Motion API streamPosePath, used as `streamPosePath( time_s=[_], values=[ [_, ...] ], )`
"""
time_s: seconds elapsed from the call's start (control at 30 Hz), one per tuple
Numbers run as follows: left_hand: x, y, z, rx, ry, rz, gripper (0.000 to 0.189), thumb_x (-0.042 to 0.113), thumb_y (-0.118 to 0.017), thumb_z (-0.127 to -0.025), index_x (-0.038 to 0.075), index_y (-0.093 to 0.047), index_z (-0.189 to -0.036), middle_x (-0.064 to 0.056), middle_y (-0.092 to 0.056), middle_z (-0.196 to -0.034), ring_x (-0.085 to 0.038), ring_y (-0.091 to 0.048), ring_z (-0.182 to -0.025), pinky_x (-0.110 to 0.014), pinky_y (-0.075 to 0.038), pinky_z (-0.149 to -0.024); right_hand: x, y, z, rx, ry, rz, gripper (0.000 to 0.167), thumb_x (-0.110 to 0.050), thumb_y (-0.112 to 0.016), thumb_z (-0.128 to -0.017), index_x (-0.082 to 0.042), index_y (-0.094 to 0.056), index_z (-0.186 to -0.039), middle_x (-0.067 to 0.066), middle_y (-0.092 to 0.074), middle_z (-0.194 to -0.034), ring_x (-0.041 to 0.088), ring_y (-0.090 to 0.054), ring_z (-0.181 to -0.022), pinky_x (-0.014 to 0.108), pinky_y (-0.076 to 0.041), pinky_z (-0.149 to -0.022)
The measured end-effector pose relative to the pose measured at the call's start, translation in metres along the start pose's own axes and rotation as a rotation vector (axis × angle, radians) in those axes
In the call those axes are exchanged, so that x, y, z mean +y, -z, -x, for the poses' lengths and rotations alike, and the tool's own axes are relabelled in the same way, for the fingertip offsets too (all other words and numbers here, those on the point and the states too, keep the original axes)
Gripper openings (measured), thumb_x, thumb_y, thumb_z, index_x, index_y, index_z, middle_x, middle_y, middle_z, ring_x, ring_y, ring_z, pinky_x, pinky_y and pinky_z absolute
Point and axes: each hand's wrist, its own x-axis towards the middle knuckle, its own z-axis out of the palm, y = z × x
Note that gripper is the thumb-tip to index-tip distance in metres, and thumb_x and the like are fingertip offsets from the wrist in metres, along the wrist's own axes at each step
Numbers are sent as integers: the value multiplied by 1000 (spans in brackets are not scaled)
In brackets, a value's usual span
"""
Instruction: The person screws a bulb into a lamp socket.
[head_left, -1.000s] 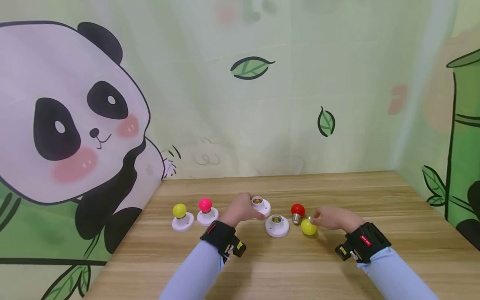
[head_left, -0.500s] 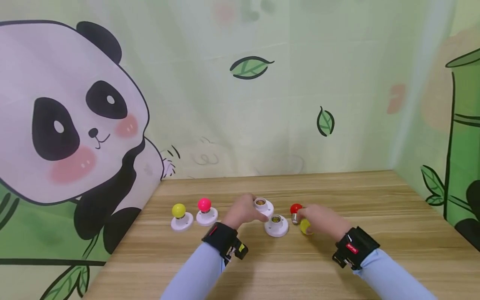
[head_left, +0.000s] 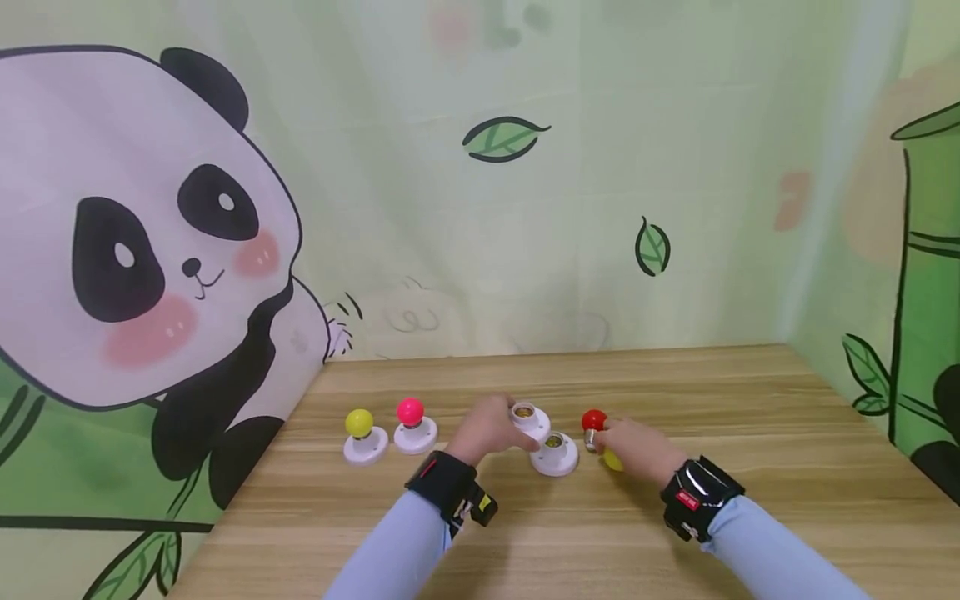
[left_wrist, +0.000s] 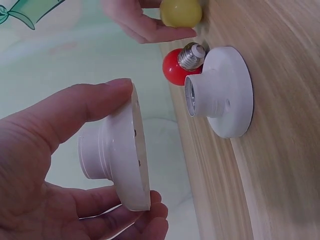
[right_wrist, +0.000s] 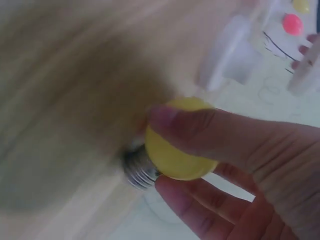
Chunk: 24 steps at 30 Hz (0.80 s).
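Observation:
In the head view my left hand (head_left: 489, 429) holds a white lamp socket (head_left: 536, 427) by the rim of its round base. The left wrist view shows this socket (left_wrist: 125, 160) raised off the table, thumb on one edge and fingers on the other. My right hand (head_left: 641, 450) pinches a yellow bulb (head_left: 612, 461), mostly covered by the fingers from above. In the right wrist view the thumb lies across the yellow globe (right_wrist: 182, 157), and its metal screw base (right_wrist: 139, 169) sticks out. Just left of it lies a red bulb (head_left: 594, 419). A second white socket (head_left: 555, 462) stands bulbless between the hands.
On the left of the wooden table (head_left: 480, 533) stand two sockets with bulbs fitted, one with a yellow bulb (head_left: 359, 422) and one with a pink bulb (head_left: 410, 412). A printed panda backdrop (head_left: 480, 250) rises behind the table's far edge.
My right hand has moved left and closed over the yellow bulb, covering more of it. My left hand has shifted slightly right with its socket, which now overlaps the standing socket in the head view.

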Motion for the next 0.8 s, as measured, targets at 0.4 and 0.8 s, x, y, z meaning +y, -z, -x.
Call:
streamPosePath(
  time_s=[0.4,0.8],
  values=[
    [12,-8,2,-20,-30,-47,63,26,-89,-64,-3,-63,-113,-10,-68,-97,-21,-59,-81,-36,-50,-73,-18,92,-18,157,-111,-635,49,-23,-70,-89,-4,-51,-129,18,-62,-116,28,-62,-98,39,-54,-82],
    [21,-12,3,-63,-128,3,63,23,-88,-67,3,-60,-120,-8,-68,-112,-20,-63,-95,-36,-52,-83,-39,57,-36,315,17,-707,51,-19,-69,-90,-6,-53,-136,16,-57,-132,29,-60,-106,36,-55,-84]
  ],
)
